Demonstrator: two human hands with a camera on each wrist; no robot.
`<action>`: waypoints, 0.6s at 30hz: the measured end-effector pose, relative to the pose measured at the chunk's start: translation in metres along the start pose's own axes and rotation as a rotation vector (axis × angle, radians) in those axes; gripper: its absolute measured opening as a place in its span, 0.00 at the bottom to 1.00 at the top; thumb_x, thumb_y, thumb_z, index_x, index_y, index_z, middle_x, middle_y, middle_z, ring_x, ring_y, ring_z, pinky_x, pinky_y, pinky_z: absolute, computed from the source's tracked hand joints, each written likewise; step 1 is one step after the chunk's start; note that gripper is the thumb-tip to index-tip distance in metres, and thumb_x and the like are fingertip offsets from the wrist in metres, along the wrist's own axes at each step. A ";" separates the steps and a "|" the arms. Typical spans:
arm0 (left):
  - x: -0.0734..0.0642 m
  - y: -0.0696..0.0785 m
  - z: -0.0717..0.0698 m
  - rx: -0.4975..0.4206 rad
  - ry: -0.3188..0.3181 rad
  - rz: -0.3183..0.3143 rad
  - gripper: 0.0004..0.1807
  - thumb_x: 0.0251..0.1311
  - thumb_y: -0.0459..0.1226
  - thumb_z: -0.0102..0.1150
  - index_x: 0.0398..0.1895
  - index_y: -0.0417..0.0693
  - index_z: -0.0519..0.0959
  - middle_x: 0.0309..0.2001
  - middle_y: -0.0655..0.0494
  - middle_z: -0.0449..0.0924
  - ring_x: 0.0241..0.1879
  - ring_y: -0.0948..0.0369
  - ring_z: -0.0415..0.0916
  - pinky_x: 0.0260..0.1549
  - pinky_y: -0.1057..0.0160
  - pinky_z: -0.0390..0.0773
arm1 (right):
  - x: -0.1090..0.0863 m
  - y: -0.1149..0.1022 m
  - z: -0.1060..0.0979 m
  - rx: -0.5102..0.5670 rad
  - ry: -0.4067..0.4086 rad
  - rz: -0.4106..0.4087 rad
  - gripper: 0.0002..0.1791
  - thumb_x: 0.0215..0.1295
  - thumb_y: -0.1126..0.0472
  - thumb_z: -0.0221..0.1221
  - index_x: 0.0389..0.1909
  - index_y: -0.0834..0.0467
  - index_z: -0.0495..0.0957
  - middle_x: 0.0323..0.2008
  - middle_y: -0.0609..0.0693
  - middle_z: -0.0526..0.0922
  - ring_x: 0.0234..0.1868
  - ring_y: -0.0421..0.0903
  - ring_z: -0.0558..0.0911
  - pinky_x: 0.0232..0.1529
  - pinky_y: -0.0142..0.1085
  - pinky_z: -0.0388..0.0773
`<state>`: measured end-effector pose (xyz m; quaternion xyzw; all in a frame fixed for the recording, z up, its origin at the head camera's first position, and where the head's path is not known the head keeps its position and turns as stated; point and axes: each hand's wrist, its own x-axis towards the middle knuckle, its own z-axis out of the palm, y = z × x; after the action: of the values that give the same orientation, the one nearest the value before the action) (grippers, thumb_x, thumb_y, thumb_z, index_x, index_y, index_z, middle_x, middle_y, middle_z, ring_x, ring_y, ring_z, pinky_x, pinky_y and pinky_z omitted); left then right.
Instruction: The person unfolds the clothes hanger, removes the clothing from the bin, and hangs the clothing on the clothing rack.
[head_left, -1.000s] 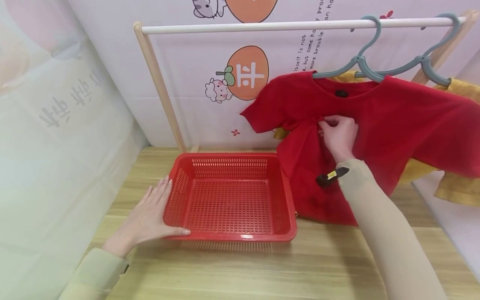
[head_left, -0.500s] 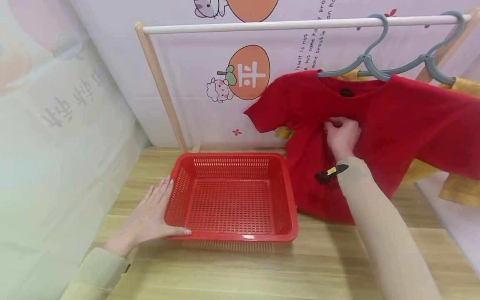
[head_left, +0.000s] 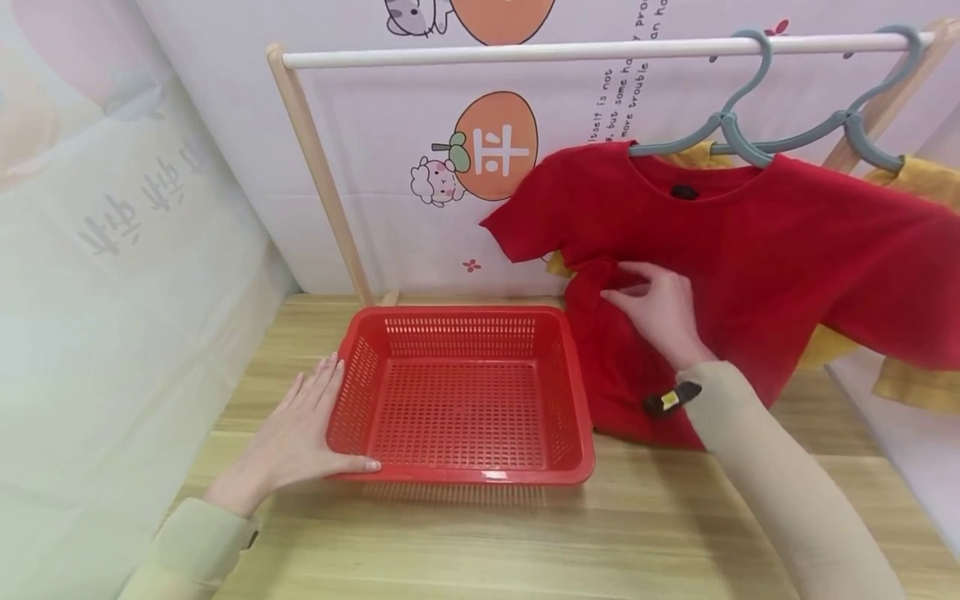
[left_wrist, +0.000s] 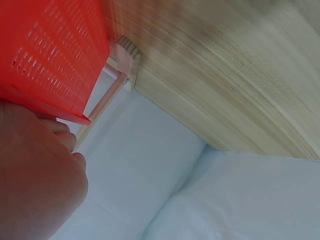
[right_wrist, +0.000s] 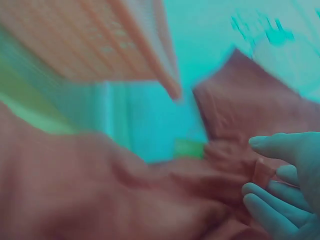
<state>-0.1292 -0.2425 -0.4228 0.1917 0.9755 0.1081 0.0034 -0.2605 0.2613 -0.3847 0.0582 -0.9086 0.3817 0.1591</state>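
Note:
A red T-shirt [head_left: 757, 242] hangs from a grey-green hanger [head_left: 738, 137], its lower left part bunched and reaching down beside a red plastic basket [head_left: 450, 474]. My right hand [head_left: 663, 308] is at the front of the shirt, thumb and fingers spread apart. In the right wrist view, loose folds of the shirt [right_wrist: 225, 150] lie close by that hand; whether they touch it is unclear. With straight fingers, my left hand [head_left: 300, 437] rests along the basket's left side, the thumb on its front rim. Holes cover the basket's sides and bottom.
A clothes rack with a white rail [head_left: 487, 55] and wooden posts [head_left: 322, 179] stands behind the basket. Behind the red shirt, a yellow garment [head_left: 918, 187] hangs on a second hanger [head_left: 873, 146]. All of this stands on or above a wooden tabletop [head_left: 465, 550] by a printed wall.
My right hand has let go of the pinched cloth and moved down and left, its fingers spreading. The shirt's front has dropped into looser folds. My left hand and the basket have stayed put.

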 end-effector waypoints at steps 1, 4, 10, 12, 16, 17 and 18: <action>0.000 0.000 0.000 0.001 0.000 0.000 0.81 0.39 0.82 0.57 0.81 0.35 0.38 0.81 0.39 0.35 0.79 0.44 0.35 0.74 0.42 0.41 | -0.006 -0.001 0.005 -0.001 -0.010 -0.024 0.29 0.61 0.53 0.73 0.61 0.60 0.81 0.51 0.57 0.86 0.41 0.53 0.88 0.41 0.42 0.85; 0.000 0.000 0.000 0.007 0.000 -0.001 0.81 0.38 0.83 0.56 0.81 0.35 0.38 0.81 0.39 0.35 0.79 0.45 0.35 0.74 0.42 0.41 | -0.024 0.003 0.022 -0.019 -0.092 -0.070 0.25 0.59 0.57 0.74 0.56 0.64 0.83 0.47 0.60 0.87 0.40 0.54 0.89 0.36 0.41 0.85; -0.001 0.001 0.000 0.002 -0.001 -0.002 0.81 0.38 0.83 0.56 0.81 0.35 0.38 0.81 0.39 0.35 0.79 0.46 0.34 0.75 0.43 0.41 | -0.051 0.024 0.048 -0.129 -0.359 -0.051 0.21 0.55 0.57 0.75 0.47 0.64 0.87 0.42 0.56 0.88 0.45 0.54 0.86 0.46 0.51 0.82; -0.001 0.001 0.000 -0.001 -0.001 -0.002 0.81 0.38 0.83 0.57 0.81 0.35 0.38 0.81 0.39 0.35 0.79 0.45 0.35 0.74 0.43 0.41 | -0.058 0.029 0.052 -0.149 -0.418 -0.044 0.17 0.54 0.58 0.75 0.42 0.62 0.88 0.38 0.53 0.89 0.42 0.52 0.86 0.45 0.50 0.82; -0.001 0.001 0.000 -0.002 0.000 0.000 0.81 0.38 0.83 0.56 0.81 0.34 0.38 0.81 0.39 0.35 0.79 0.43 0.37 0.74 0.42 0.41 | -0.067 0.034 0.057 -0.169 -0.461 -0.068 0.06 0.54 0.64 0.73 0.33 0.59 0.89 0.30 0.47 0.87 0.35 0.47 0.85 0.40 0.45 0.83; -0.001 0.001 0.000 0.000 0.003 0.000 0.81 0.38 0.83 0.56 0.81 0.34 0.38 0.80 0.38 0.36 0.79 0.43 0.37 0.74 0.42 0.41 | -0.069 0.034 0.058 -0.167 -0.463 -0.080 0.04 0.54 0.66 0.72 0.32 0.58 0.89 0.28 0.45 0.87 0.34 0.46 0.84 0.38 0.44 0.82; -0.001 0.001 0.000 -0.001 0.003 -0.002 0.81 0.38 0.83 0.56 0.81 0.34 0.38 0.80 0.38 0.36 0.79 0.43 0.37 0.74 0.42 0.41 | -0.071 0.035 0.058 -0.165 -0.467 -0.101 0.04 0.54 0.67 0.71 0.30 0.57 0.89 0.27 0.43 0.86 0.32 0.44 0.83 0.37 0.42 0.82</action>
<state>-0.1276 -0.2418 -0.4225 0.1907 0.9756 0.1089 0.0019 -0.2162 0.2433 -0.4698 0.1770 -0.9448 0.2739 -0.0317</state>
